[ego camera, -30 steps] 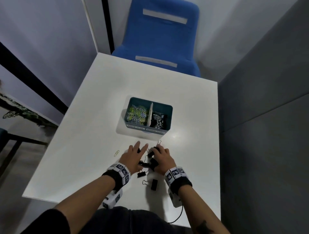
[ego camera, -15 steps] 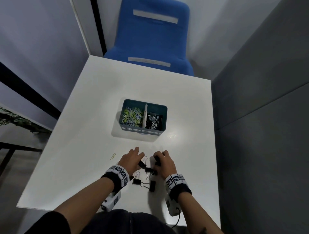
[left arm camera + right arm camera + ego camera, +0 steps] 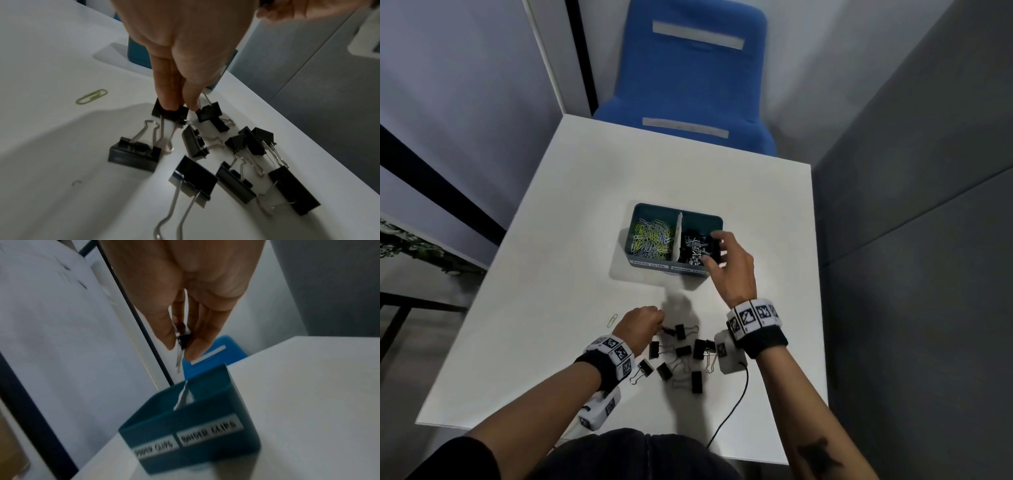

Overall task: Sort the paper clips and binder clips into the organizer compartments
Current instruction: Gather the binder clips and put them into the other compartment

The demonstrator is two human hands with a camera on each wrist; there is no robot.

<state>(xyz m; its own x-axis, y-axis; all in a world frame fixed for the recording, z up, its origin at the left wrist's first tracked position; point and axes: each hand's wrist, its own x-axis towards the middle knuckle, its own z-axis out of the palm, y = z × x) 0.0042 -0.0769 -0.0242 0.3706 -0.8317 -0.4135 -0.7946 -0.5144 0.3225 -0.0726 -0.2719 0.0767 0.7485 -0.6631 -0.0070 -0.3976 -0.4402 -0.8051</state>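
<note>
A teal two-compartment organizer (image 3: 635, 226) stands mid-table, with coloured paper clips on its left side and black binder clips on its right. My right hand (image 3: 726, 265) hovers over the right compartment and pinches a black binder clip (image 3: 183, 339) between thumb and fingers. My left hand (image 3: 642, 323) is down near the table's front edge, its fingertips (image 3: 167, 104) pinching a binder clip (image 3: 170, 112) that lies on the surface. Several more black binder clips (image 3: 683, 356) are scattered just right of that hand. One green paper clip (image 3: 612, 320) lies alone to its left.
The white table (image 3: 558, 212) is small, with a grey partition wall (image 3: 911, 212) along its right edge. A blue chair (image 3: 688, 78) stands behind the far edge. A black cable (image 3: 732, 407) runs from my right wrist unit over the near edge.
My right hand has lifted off the pile near the front edge and moved forward over the organizer's right compartment with a clip. My left hand stayed at the pile, now curled on a clip.
</note>
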